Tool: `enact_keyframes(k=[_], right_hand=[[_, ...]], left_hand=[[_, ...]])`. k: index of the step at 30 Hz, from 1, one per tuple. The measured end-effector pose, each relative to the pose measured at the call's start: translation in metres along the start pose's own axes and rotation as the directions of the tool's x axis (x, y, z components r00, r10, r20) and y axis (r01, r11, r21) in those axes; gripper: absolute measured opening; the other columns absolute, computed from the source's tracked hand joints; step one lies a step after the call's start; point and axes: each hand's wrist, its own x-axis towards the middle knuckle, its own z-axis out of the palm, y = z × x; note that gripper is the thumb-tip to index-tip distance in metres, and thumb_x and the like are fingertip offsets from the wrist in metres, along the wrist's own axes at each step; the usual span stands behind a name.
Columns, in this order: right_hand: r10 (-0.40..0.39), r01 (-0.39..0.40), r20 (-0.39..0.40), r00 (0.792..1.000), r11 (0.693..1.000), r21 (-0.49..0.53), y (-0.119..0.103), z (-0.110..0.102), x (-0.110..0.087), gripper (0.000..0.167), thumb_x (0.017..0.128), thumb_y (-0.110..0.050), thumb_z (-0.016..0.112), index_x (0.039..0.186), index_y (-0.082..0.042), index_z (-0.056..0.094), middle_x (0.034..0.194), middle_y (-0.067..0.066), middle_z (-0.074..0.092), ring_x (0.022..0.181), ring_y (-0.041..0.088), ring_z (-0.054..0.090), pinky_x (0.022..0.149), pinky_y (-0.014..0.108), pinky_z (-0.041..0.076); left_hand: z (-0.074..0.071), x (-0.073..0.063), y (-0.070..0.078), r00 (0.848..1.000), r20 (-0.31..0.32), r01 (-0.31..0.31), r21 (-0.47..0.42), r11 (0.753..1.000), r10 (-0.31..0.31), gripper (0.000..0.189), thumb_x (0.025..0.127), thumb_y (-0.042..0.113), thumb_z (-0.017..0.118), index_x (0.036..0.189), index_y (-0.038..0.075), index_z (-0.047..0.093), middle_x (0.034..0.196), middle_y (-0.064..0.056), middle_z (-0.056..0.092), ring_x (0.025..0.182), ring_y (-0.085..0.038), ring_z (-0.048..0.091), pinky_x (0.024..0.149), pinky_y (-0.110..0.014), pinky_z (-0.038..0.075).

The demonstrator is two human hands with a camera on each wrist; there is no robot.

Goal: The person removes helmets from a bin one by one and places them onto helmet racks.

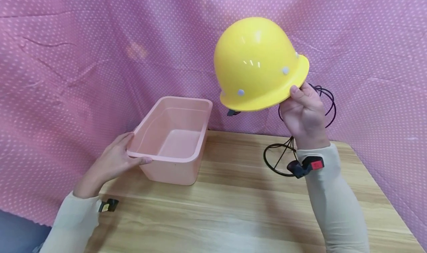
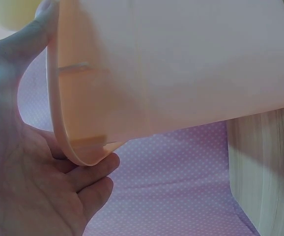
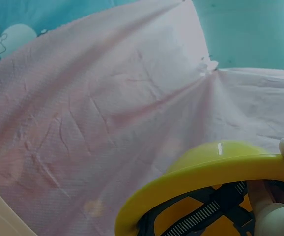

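My right hand (image 1: 305, 110) holds a yellow hard hat (image 1: 257, 60) up in the air, its thumb on top of the brim and its fingers reaching underneath. Black straps and a ribbed adjusting band (image 3: 196, 216) show inside the hat in the right wrist view. At the left, my left hand (image 1: 115, 158) grips the near left corner of a pink plastic bin (image 1: 173, 171). Its thumb lies along the front rim, and the other fingers lie at the left side. The bin stands upright on the table, with nothing inside it that shows.
A loop of black cable (image 1: 280, 175) lies on the wooden table (image 1: 217, 208) below my right hand, with more cable hanging behind it. Pink dotted cloth (image 1: 166, 41) hangs behind and at both sides of the table.
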Motion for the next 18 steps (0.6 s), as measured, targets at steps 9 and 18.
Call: enact_keyframes(k=[9,18], right_hand=[[-0.059,0.066,-0.06,0.996,0.992,0.107,-0.02,-0.005,-0.003,0.061,0.094,0.019,0.038,0.154,0.01,0.027,0.158,0.024,0.04,0.142,0.036,0.049,0.123,0.039,0.037],[-0.106,0.121,-0.106,0.989,0.982,0.145,-0.036,-0.013,-0.005,0.059,0.095,0.018,0.036,0.153,0.009,0.029,0.151,0.027,0.048,0.138,0.039,0.052,0.125,0.04,0.034]], left_hand=[[0.001,0.001,-0.002,1.0,-0.009,-0.008,0.011,1.0,0.008,0.112,0.077,0.065,0.078,0.152,-0.007,0.037,0.151,-0.031,0.041,0.138,-0.052,0.042,0.11,-0.07,0.037],[-0.001,-0.002,-0.005,1.0,-0.011,-0.015,-0.006,1.0,0.015,0.11,0.077,0.063,0.079,0.151,-0.006,0.037,0.15,-0.03,0.043,0.138,-0.05,0.042,0.11,-0.068,0.037]])
